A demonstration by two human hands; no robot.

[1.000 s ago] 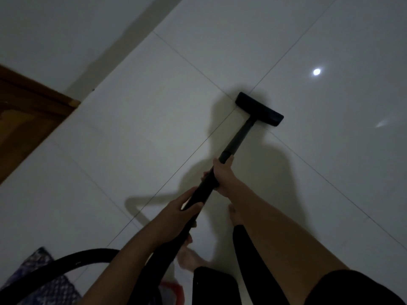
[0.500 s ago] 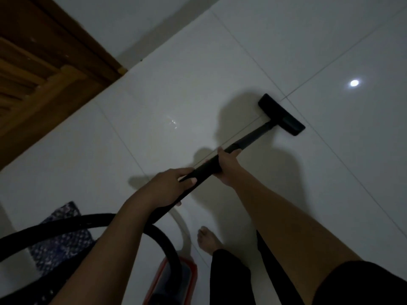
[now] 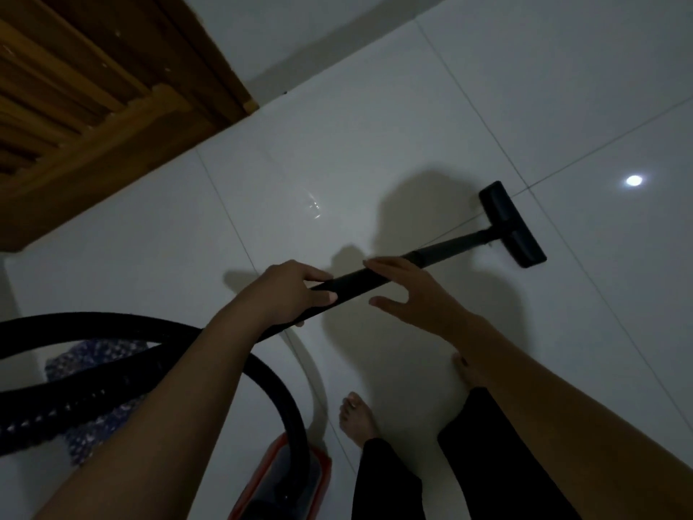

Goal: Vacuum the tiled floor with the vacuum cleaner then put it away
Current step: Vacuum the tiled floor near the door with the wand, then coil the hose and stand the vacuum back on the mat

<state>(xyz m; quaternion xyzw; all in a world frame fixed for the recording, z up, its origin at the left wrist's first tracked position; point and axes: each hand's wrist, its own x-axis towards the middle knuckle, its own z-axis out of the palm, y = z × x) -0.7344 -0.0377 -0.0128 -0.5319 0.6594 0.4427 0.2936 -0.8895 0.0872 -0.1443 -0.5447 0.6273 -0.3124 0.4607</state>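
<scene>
1. Left hand (image 3: 296, 292) wraps closed around the black vacuum wand (image 3: 378, 277)
2. Right hand (image 3: 416, 294) spread open, fingers (image 3: 382, 265) just over the wand
3. Floor nozzle (image 3: 512, 224) rests on the tiled floor (image 3: 375, 125)

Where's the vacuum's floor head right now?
In the head view, the floor head lies flat on the tiled floor at right, beyond the open right hand, beside a tile joint.

Dim room, glossy white tiled floor (image 3: 375, 152) with thin grout lines, small round bright light reflection (image 3: 634, 180) at right, slatted brown wooden door (image 3: 75, 106) upper left, pale wall (image 3: 300, 28) beside it, blue patterned mat (image 3: 93, 418) lower left
</scene>
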